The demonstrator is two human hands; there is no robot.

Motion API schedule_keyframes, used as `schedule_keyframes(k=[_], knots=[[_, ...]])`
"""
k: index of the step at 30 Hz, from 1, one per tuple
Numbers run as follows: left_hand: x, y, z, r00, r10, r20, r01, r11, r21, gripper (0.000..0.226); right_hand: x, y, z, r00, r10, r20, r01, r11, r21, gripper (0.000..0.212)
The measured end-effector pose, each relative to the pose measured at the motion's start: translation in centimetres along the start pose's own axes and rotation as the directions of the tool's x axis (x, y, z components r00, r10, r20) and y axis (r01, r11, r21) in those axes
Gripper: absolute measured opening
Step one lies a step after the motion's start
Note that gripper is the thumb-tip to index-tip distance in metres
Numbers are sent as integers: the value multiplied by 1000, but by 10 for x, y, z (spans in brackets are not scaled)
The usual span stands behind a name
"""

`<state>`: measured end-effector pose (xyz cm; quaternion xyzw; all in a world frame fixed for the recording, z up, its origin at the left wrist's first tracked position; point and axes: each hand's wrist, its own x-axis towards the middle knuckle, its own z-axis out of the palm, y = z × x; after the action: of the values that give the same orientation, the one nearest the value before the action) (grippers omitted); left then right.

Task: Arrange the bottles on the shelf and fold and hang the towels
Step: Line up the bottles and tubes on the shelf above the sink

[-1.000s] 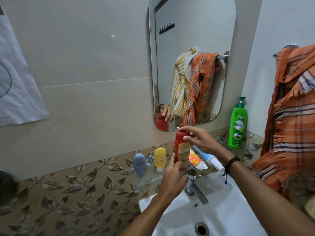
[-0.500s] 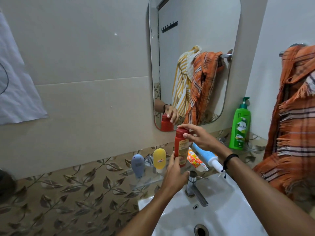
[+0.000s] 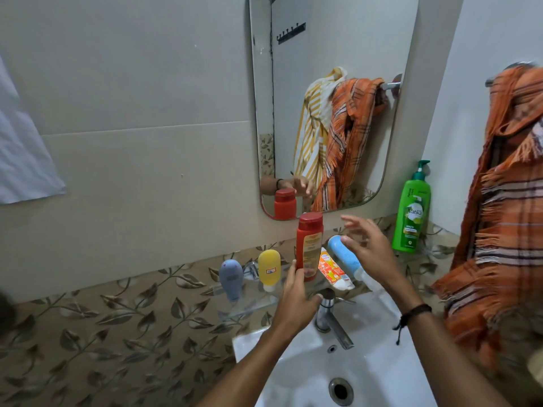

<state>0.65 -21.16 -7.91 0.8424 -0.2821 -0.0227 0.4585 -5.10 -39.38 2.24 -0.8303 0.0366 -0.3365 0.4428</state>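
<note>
A red bottle (image 3: 308, 245) stands upright on the glass shelf (image 3: 249, 304) under the mirror. My left hand (image 3: 295, 295) grips its base. My right hand (image 3: 368, 251) hovers open just right of the bottle's cap, not touching it. Behind that hand a blue bottle (image 3: 342, 254) and an orange-white tube (image 3: 333, 270) lie on the shelf. A yellow tube (image 3: 269, 270) and a grey-blue tube (image 3: 231, 279) stand to the left. A green pump bottle (image 3: 411, 215) stands at the right. An orange plaid towel (image 3: 499, 218) hangs bunched on the right wall rail.
The white sink (image 3: 367, 362) with its steel tap (image 3: 330, 318) sits below my arms. The mirror (image 3: 332, 98) reflects a yellow striped towel and the orange one. A white cloth (image 3: 20, 148) hangs at the left wall.
My right hand has let go of the red bottle's cap and drawn back to the right with fingers spread. The left hand still holds the bottle's base.
</note>
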Motion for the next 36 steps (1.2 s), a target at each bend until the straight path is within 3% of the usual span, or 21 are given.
schedule_keyframes(k=[4, 7, 11, 13, 16, 22, 25, 30, 36], knots=[[4, -1, 2, 1000, -22, 5, 22, 1000, -16, 57, -32, 25, -8, 993, 61, -102, -65, 997, -33, 37], [3, 0, 2, 1000, -17, 7, 17, 1000, -11, 57, -52, 41, -17, 979, 58, -197, -98, 975, -199, 41], [-4, 2, 1, 999, -18, -37, 17, 1000, -13, 52, -70, 59, -20, 970, 175, -167, -228, 893, -388, 52], [-17, 5, 4, 990, -19, -140, 17, 1000, -12, 41, -76, 65, -15, 966, 222, -133, -257, 884, -390, 59], [-37, 10, 9, 970, 35, -239, -37, 999, -6, 34, -82, 66, -8, 967, 194, -164, -240, 909, -341, 47], [-40, 17, 21, 963, 226, -146, -224, 974, 32, 28, -74, 48, -17, 947, 128, -296, -199, 954, -224, 37], [-29, 37, 25, 964, 259, -66, -261, 965, -33, 39, -60, 29, -31, 944, 39, -328, -109, 974, -199, 39], [2, 69, 43, 989, 144, -29, -147, 966, -211, 69, -23, 7, -49, 952, -6, -305, -56, 980, -193, 37], [37, 101, 65, 992, -79, -101, 38, 934, -355, 66, 24, -1, -51, 995, -28, -99, -5, 947, -320, 43]])
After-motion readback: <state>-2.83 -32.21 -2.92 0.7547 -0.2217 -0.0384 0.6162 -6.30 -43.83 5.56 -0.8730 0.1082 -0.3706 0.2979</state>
